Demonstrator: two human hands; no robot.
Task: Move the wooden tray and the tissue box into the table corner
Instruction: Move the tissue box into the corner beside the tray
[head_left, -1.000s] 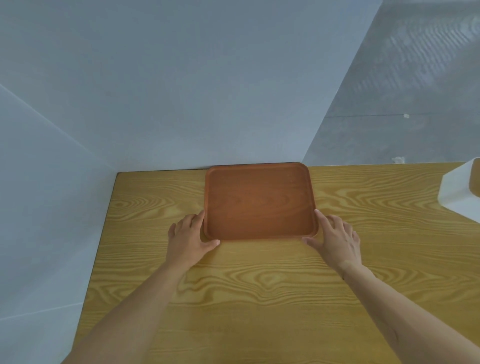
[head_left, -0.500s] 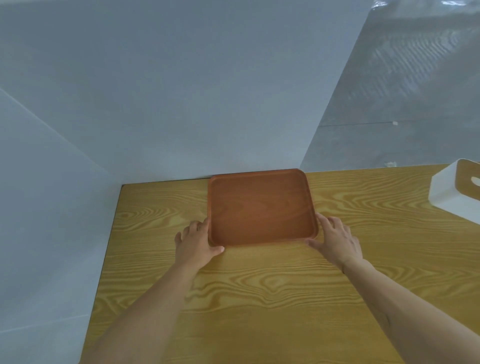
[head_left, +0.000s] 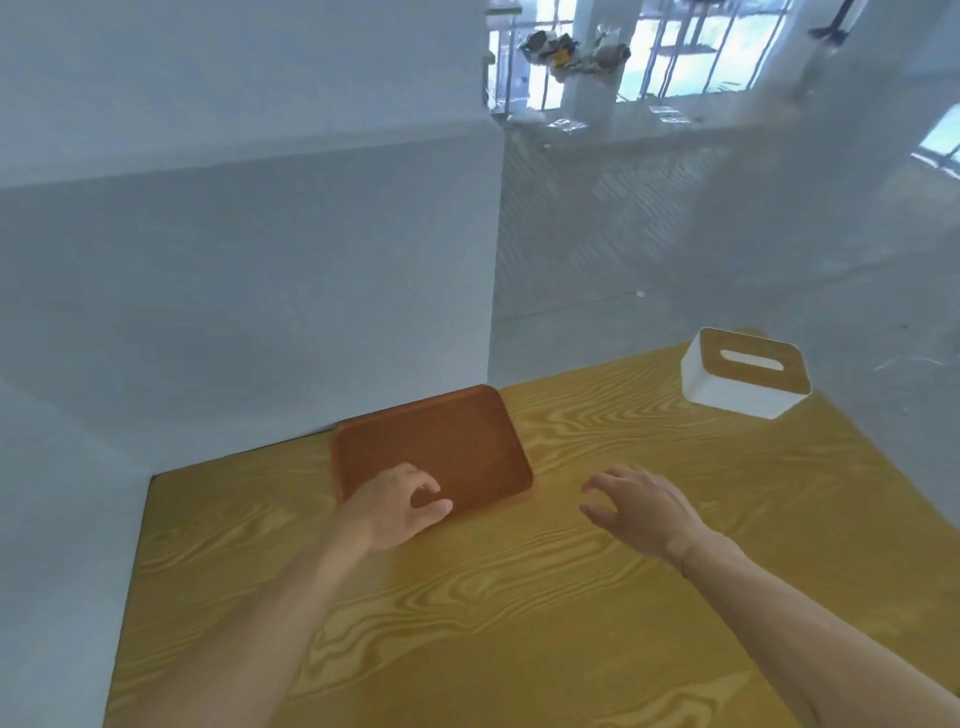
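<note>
- Neither hand has a closed grasp on anything: the left hand (head_left: 397, 506) rests over the near left corner of the wooden tray (head_left: 434, 447), fingers loosely curled down onto it and the thumb stretched along the near rim, so it touches the tray without clasping it.
- Out to the right, the right hand (head_left: 636, 506) hangs above the bare table (head_left: 519, 597), palm down, fingers spread and slightly bent, holding nothing and clear of the tray's right edge.
- Lying flat on the tabletop, the wooden tray has its far edge against the pale wall (head_left: 260, 286), close to where that wall panel ends; it sits short of the table's far left corner, with a strip of bare table between its left rim and that corner.
- Motion blur softens both hands and the tray's left rim, so whether the left fingertips press inside the tray or only on its rim cannot be told.
- Well apart from both hands, the tissue box (head_left: 745, 371) stands at the far right of the table near the back edge; it is white with a wood-coloured top and a slot, upright and untouched.
- Between the right hand and the tissue box lies only open tabletop.
</note>
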